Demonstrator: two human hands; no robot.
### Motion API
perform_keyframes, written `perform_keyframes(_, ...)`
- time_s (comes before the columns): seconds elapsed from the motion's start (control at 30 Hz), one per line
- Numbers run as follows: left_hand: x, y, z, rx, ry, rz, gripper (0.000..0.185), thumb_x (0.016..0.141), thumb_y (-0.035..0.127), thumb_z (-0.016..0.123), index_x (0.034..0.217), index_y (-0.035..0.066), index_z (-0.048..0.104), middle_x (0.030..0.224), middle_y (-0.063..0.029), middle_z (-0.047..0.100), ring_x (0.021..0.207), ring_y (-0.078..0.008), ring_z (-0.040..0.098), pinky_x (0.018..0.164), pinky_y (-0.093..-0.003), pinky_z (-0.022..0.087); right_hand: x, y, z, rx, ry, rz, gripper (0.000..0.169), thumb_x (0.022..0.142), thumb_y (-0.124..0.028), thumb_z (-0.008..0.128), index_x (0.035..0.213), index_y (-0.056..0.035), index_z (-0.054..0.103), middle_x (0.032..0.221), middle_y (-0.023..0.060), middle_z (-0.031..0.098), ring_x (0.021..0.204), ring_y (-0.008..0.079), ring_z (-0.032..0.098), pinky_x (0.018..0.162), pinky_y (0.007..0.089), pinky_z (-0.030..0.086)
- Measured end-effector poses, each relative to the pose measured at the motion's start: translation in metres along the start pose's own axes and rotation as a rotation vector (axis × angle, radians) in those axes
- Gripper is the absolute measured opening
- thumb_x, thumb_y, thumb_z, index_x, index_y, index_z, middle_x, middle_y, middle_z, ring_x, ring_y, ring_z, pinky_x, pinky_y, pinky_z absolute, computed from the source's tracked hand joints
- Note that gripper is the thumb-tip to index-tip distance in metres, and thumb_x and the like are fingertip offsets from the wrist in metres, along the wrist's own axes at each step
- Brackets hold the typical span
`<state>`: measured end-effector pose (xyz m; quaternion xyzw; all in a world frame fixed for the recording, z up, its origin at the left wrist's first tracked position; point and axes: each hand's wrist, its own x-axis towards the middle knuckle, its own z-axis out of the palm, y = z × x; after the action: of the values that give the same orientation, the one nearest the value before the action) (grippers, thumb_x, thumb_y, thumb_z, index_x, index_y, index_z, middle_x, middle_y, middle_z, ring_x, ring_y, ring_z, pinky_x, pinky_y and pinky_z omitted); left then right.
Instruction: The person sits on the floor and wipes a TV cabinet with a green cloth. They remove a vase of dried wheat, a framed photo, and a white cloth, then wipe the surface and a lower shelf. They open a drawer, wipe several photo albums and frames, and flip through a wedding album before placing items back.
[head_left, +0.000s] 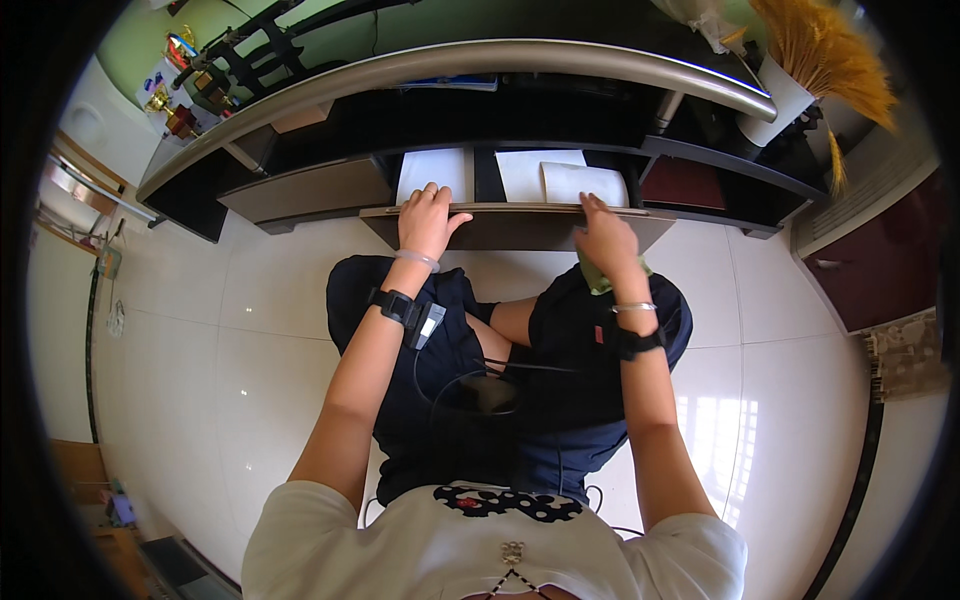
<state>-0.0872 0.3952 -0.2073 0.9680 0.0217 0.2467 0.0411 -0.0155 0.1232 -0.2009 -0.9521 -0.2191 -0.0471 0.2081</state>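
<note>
A drawer (525, 229) of the low TV cabinet stands pulled out before my crossed legs. My left hand (426, 223) hooks its fingers over the top edge of the drawer front, on the left side, with the thumb pointing right. Near the right end, my right hand (609, 238), slightly blurred, has its fingertips at the same edge. A green cloth (596, 279) hangs bunched under its palm, partly hidden by the hand and wrist. Inside the drawer lie white papers (436, 171) at the left and more white sheets (521, 176) at the right, one sheet (583, 181) slightly curled.
A silver rail (517, 54) edges the cabinet top. Trophies (180, 120) stand at its left; a white vase (776, 101) with dried wheat stalks is at its right. A dark red item (684, 182) lies in the right compartment. Thin cables (525, 367) cross my lap.
</note>
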Motion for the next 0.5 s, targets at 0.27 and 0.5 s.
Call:
perform_keyframes(0.27, 0.002, 0.011, -0.002, 0.081, -0.022, -0.052, 0.033, 0.074, 0.033, 0.069, 0.087, 0.004, 0.059, 0.09, -0.0109, 0.058, 0.086, -0.0313, 0.057, 0.073, -0.0391, 0.049, 0.021, -0.018, 0.022, -0.399, -0.019, 0.014, 0.024, 0.081, -0.014, 0.054, 0.102, -0.004, 0.061, 0.108, 0.0127, 0.062, 0.087, 0.0297, 0.066, 0.068, 0.0391, 0.053)
perform_keyframes(0.5, 0.021, 0.043, -0.007, 0.211, -0.347, -0.109, 0.011, 0.075, 0.01, 0.064, 0.083, 0.01, 0.071, 0.092, -0.0132, 0.067, 0.089, -0.0288, 0.064, 0.072, -0.0351, 0.053, 0.034, -0.022, 0.01, -0.52, -0.222, 0.005, 0.025, 0.08, -0.02, 0.056, 0.094, -0.0039, 0.068, 0.099, 0.0177, 0.066, 0.091, 0.0296, 0.065, 0.074, 0.0418, 0.053)
